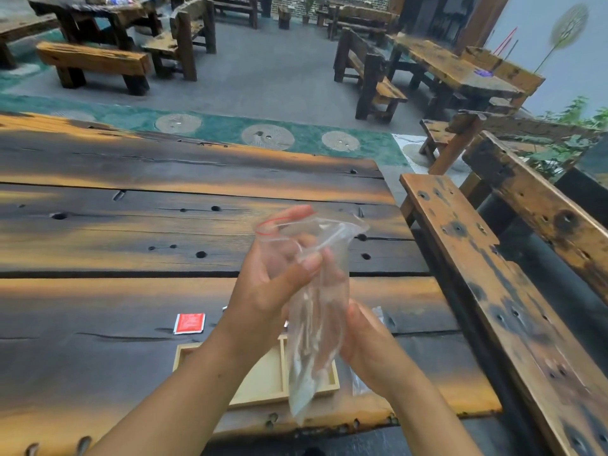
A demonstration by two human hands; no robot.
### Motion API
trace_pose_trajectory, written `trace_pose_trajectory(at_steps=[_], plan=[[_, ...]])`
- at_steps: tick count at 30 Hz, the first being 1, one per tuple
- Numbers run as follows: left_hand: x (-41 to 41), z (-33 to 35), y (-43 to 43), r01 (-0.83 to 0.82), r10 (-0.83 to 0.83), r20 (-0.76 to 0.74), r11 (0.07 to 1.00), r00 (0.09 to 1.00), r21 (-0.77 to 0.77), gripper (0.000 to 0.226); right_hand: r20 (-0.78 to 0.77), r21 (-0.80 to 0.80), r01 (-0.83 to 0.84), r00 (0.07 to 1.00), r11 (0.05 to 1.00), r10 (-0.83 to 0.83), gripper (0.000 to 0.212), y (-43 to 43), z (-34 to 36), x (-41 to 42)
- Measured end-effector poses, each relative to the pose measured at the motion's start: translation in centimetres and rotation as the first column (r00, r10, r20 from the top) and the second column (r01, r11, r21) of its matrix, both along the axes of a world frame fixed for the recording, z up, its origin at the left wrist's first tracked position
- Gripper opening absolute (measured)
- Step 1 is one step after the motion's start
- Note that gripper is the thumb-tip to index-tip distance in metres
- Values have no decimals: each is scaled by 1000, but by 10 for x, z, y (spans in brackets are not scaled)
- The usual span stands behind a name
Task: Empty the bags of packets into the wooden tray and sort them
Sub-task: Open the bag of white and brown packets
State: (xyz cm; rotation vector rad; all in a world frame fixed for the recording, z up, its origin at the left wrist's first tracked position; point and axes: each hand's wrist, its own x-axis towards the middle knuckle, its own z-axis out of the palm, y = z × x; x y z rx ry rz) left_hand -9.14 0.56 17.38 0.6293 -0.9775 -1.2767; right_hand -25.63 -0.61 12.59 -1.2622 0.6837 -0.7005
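The red packet (189,323) lies flat on the dark wooden table (131,225), apart from the wooden tray (263,380) and a little behind its left corner. The tray stands near the front edge of the table, has a divider, and is partly hidden by the person's left forearm. Above it, the left hand (273,284) grips the upper part of a clear bag (316,324) with curled fingers, the thumb pressing on the plastic. The bag hangs upright, its red seal line at the top. The right hand (371,343) holds the lower part, its fingers wrapped behind the bag. Just right of the tray, more clear plastic (358,385) lies on the table. A wooden bench (477,274) stands beside the table.
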Motion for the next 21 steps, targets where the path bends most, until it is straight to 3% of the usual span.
trace_pose_trajectory(at_steps=[2,5,8,11,12,15,21], plan=[[1,-6,-6,18,-15,-44,997,999,69,43,2,81,-41,999,996,41,75,4,-8,-3],[-1,-30,-12,137,-100,-162,963,982,234,72,-22,142,-33,999,989,36,68,7,-26,-11],[-6,-60,-14,269,-160,-311,897,937,350,65,6,282,-18,1000,959,17,69,11,-42,-20],[-12,-94,-20,383,-149,-461,797,874,467,78,94,440,-22,995,898,-21,45,19,-60,-29],[-14,-102,-20,406,-149,-482,773,863,488,77,109,487,-10,993,873,-50,43,22,-65,-30],[-23,-134,-21,384,-111,-458,733,882,562,70,65,565,73,989,822,-133,66,28,-84,-34],[-35,-195,-10,420,-25,-500,582,865,696,60,-71,656,133,991,743,-115,46,43,-108,-41]])
